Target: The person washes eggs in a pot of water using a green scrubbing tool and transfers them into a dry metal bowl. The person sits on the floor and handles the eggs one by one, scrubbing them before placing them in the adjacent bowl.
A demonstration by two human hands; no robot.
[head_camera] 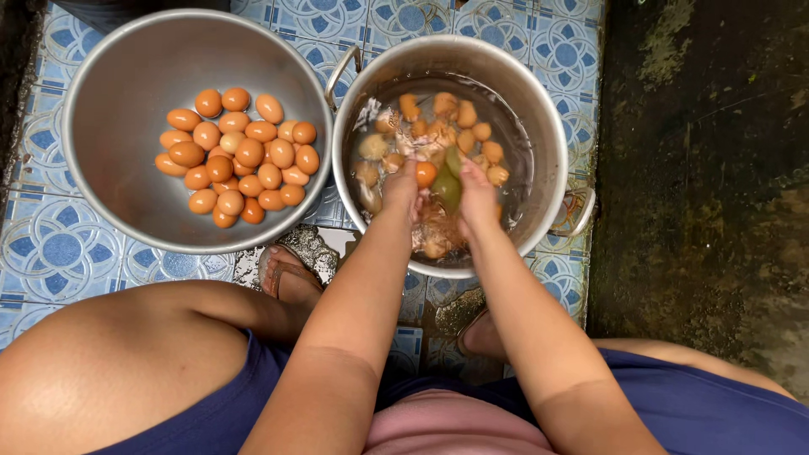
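item one, your left hand (403,187): reaching into the water-filled pot, fingers curled in around a brown egg (425,173), which sits at the fingertips just above the water line. the grip is closed on the egg, not spread.

item two, your right hand (477,195): also inside the pot, just right of the left hand, fingers drawn together and pressed against a green scouring sponge (448,187). the sponge lies between the two hands and touches the egg.

item three, the held egg: orange-brown, smooth, wet-looking, whole as far as the view shows. it sits near the middle of the pot, at its near half.

item four, the steel pot (539,109): round, two side handles, standing on the right of the tiled floor. murky water inside, with many more eggs (466,114) floating or lying at the far side, paler and dirtier in look than the held one.

item five, the steel basin (109,93): wide, shallow, to the left of the pot and nearly touching it. it holds a heap of clean brown eggs (240,156), dry of standing water.

item six, the floor tiles (50,244): blue and white patterned, wet near the pot. your sandalled feet (291,274) rest just near of both vessels.
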